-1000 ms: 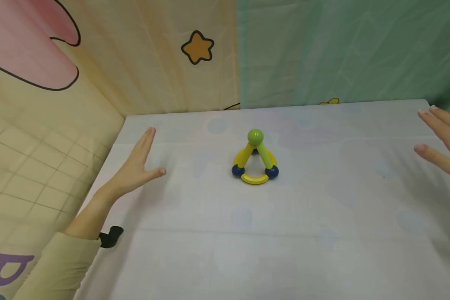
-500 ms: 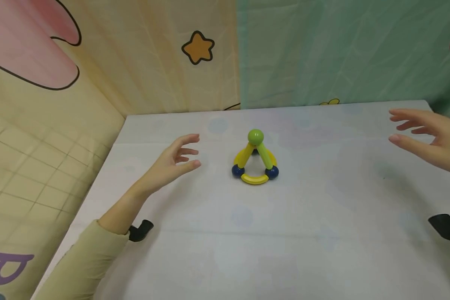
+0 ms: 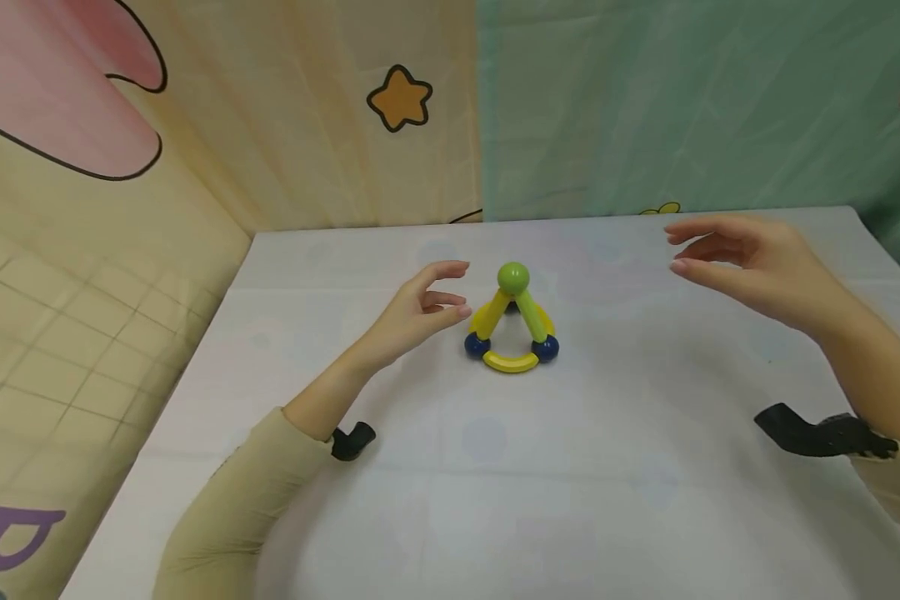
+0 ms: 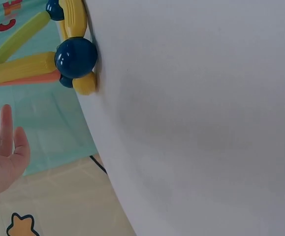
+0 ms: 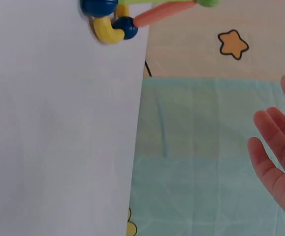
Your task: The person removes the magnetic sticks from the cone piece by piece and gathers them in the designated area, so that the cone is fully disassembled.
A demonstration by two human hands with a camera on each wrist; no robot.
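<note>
A small pyramid of toy building rods and balls stands on the table. It has a green ball on top, dark blue balls at the base corners and curved yellow pieces between them. An orange rod shows in the right wrist view. My left hand hovers just left of the pyramid, fingers loosely bent, thumb tip close to its yellow rod. Farther off, to the right, my right hand hangs in the air with relaxed fingers. Both hands hold nothing.
The white table ends at a patterned curtain behind and a tiled-print curtain on the left. A black strap end sticks out at the left wrist, another at the right.
My left hand has moved right, up to the pyramid, and its fingers have bent. My right hand has come in leftward from the right edge. The pyramid has stayed in place.
</note>
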